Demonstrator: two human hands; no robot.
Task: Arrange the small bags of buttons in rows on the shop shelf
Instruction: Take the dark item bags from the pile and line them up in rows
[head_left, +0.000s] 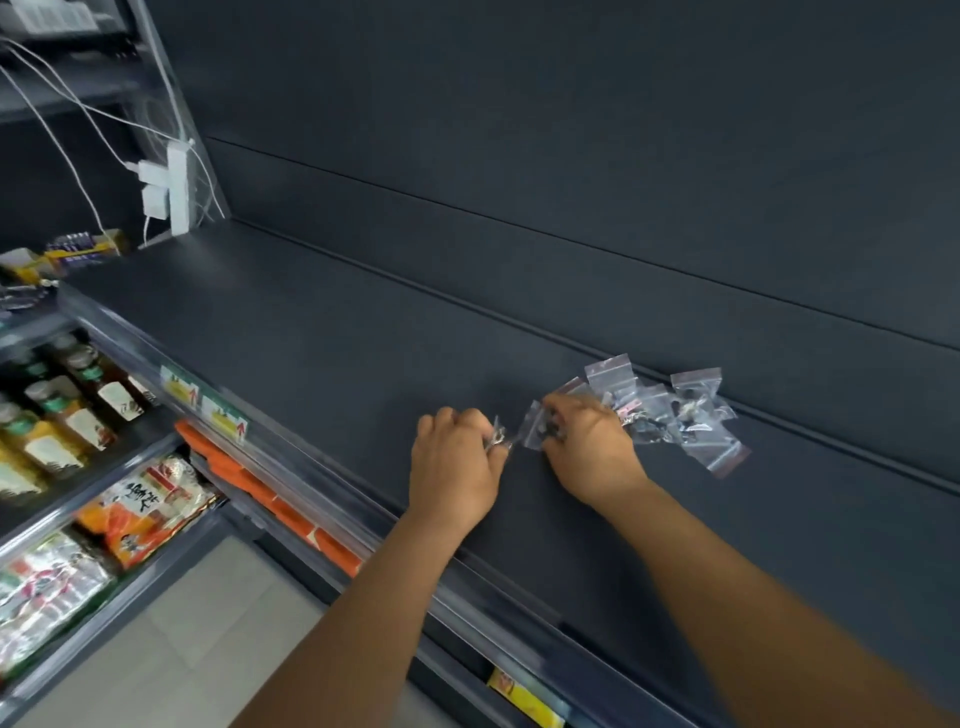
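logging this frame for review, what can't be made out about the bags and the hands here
- Head view: how many clear plastic button bags form the heap; they overlap.
- Button colours: too small, blurred.
- What the left hand pinches: a crumpled clear scrap, mostly hidden by fingers.
- The bag under the right hand: contents covered by fingers.
- Dark grey shelf: right end cut off.

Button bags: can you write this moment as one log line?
left hand: pinches small bag | right hand: holds bag | pile: unsorted on shelf
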